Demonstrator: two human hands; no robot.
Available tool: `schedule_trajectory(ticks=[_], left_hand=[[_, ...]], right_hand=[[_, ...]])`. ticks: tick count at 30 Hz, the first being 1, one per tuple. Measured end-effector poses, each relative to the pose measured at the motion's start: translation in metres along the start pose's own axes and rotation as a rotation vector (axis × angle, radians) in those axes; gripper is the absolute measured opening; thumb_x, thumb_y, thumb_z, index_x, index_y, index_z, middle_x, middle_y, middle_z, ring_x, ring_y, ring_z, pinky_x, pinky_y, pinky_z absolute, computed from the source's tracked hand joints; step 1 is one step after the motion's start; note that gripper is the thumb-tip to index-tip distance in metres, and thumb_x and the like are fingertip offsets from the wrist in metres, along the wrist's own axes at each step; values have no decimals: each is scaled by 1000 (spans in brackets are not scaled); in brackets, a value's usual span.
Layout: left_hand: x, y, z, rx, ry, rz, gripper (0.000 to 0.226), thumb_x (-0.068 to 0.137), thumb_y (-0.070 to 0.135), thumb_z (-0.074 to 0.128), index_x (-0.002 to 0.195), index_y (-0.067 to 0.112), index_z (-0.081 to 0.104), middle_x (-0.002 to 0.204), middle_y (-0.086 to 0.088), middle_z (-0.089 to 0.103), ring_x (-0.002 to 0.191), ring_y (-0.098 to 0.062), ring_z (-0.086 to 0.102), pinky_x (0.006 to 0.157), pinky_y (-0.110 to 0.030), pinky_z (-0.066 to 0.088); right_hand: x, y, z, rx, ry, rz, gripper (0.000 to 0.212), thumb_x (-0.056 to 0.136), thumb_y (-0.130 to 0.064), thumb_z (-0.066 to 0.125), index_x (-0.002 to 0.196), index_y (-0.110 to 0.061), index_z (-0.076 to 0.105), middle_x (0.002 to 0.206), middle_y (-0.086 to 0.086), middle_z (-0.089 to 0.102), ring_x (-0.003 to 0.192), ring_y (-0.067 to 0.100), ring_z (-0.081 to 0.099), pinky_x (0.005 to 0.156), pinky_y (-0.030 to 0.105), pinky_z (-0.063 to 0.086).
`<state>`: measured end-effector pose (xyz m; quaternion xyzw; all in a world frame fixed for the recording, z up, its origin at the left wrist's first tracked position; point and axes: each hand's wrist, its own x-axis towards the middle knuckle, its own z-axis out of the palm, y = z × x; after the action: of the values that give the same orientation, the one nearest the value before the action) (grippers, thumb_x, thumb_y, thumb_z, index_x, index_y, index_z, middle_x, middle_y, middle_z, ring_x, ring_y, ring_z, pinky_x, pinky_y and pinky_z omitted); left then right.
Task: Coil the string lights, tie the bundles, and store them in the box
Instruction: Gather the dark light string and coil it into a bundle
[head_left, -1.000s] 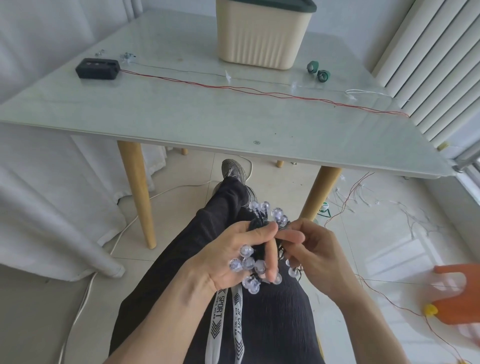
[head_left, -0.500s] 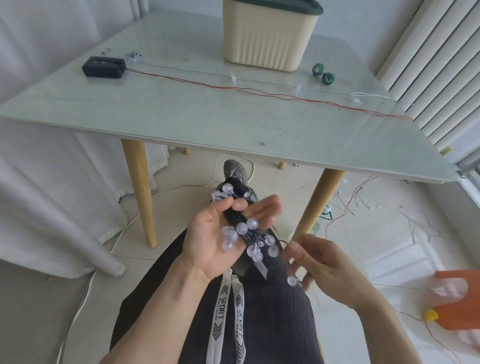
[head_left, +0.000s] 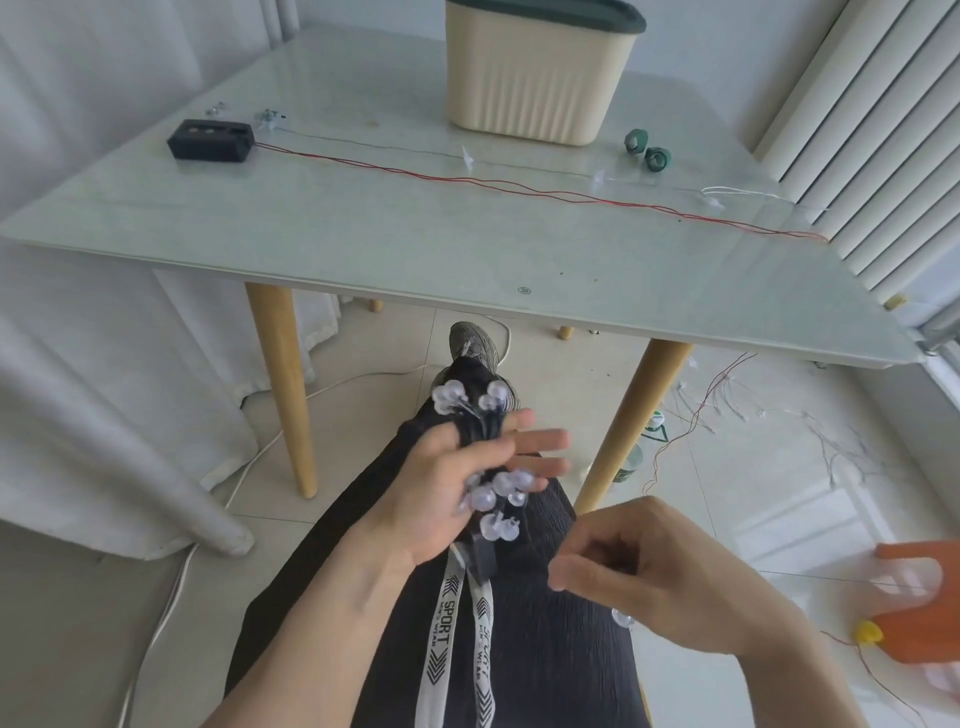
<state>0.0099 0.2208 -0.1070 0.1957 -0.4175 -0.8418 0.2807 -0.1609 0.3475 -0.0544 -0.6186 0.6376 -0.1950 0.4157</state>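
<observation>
Head view, looking down over the lap. Cradles the coiled string lights (head_left: 493, 488) across the left hand (head_left: 441, 493), fingers nearly straight, globes poking out past both ends of the palm. Holds the right hand (head_left: 675, 587) near and lower, fingers curled, tips together; cannot tell whether pinching a thin strand. Beyond, on the table (head_left: 415, 244): cream box (head_left: 535, 78), dark lid on, well apart from the bundle, behind a stretched red wire (head_left: 519, 184).

**Single head-worn wide-angle view, facing forward and down.**
The camera looks from close above at the left hand (head_left: 457, 483) and right hand (head_left: 649, 587) over the lap (head_left: 545, 675); the table (head_left: 467, 249) lies farther ahead, filling the upper frame.
</observation>
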Motion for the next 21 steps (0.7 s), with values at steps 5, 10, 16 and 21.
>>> schedule_trajectory(ticks=[5,10,16,21], left_hand=[[-2,-8,16,64,-101,-190,45,85,3,55,129,-6,55,118,-25,68,103,-32,68,90,-33,54],[-3,-9,22,116,-208,-213,35,95,7,49,113,-23,52,104,-42,61,85,-45,65,64,-32,52],[-6,-5,19,286,-249,-220,33,101,9,45,86,-12,66,78,-22,71,68,-31,68,63,-30,49],[0,-7,18,134,-90,-187,25,96,12,59,112,-6,66,92,-19,72,78,-32,71,66,-31,52]], right_hand=[[-2,-9,-14,-17,106,-63,28,94,-49,61,74,-31,69,58,-5,58,71,6,67,62,40,49],[5,3,-19,6,252,-37,18,94,-44,60,78,-39,67,65,-11,67,70,24,64,69,45,53],[17,9,-7,57,422,-74,31,80,-64,67,76,-34,71,70,-9,70,68,13,64,66,34,51],[18,10,-7,157,426,-125,25,88,-41,70,73,-22,71,70,-5,74,81,3,72,71,20,51]])
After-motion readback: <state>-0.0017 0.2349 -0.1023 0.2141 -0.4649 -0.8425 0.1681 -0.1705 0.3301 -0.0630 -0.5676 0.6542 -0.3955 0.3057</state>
